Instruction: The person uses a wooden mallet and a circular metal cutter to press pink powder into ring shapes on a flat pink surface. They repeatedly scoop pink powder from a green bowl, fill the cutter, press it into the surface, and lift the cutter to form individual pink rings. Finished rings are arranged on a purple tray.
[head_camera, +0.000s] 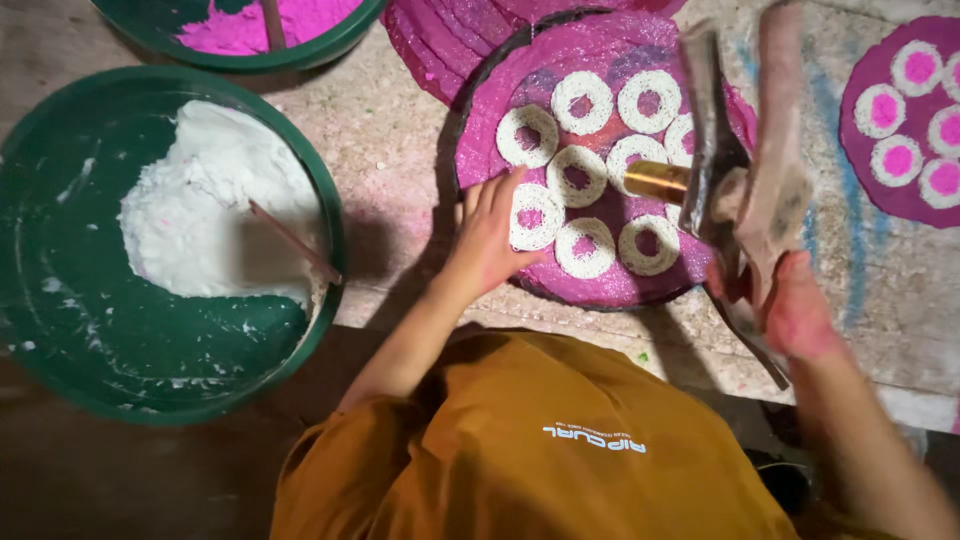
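While the right hand (800, 315) clamps a hammer-like tool (745, 175) w/ brass tip, raised over the magenta disc (600, 60), left hand (490, 240) lies flat, fingers spread, on a white ring (537, 217) at disc's near-left edge. Green basin (60, 200) of white powder sits left.

green basin (330, 215) of white powder (205, 205), stick (295, 242).

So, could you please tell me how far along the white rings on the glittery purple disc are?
Done: about nine white rings already sit on the purple disc, and a second disc at right carries filled rings. In hand: the left hand steadies the disc edge while the right hand holds a hammer-like tool with a brass tip over the rings. Left: the disc's rim area remains bare; white powder remains in the green basin.
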